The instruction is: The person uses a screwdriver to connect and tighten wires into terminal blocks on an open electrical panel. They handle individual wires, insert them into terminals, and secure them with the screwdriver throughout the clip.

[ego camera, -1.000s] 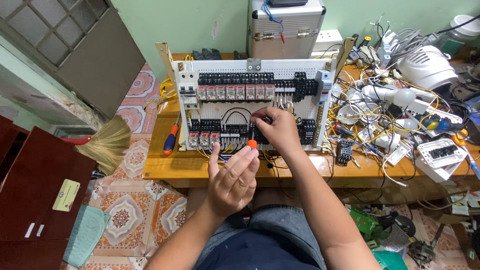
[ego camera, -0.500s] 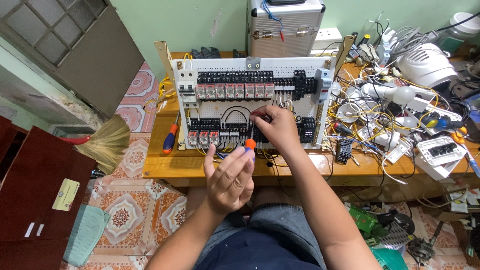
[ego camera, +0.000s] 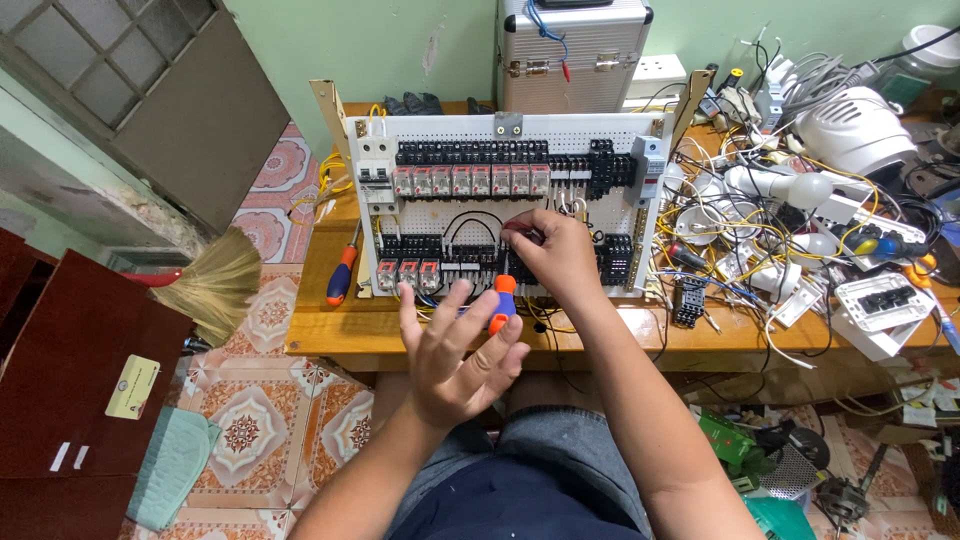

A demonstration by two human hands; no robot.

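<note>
Wooden bench (ego camera: 330, 335) w/ wiring panel (ego camera: 610, 215). Right hand (ego camera: 550, 250) hides its fingertips & whatever it pinches; grip unclear. Left hand (ego camera: 455, 355), fingers spread, thumb/forefinger holding orange-handled screwdriver (ego camera: 503, 303).

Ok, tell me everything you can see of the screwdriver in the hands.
The screwdriver has an orange handle with a blue band; its thin metal shaft points up toward the lower row of the white perforated panel. It stands roughly upright over the panel's bottom edge. The left hand cups the handle's end with its fingers spread; the right hand pinches around the shaft near the tip, which is hidden.
</note>
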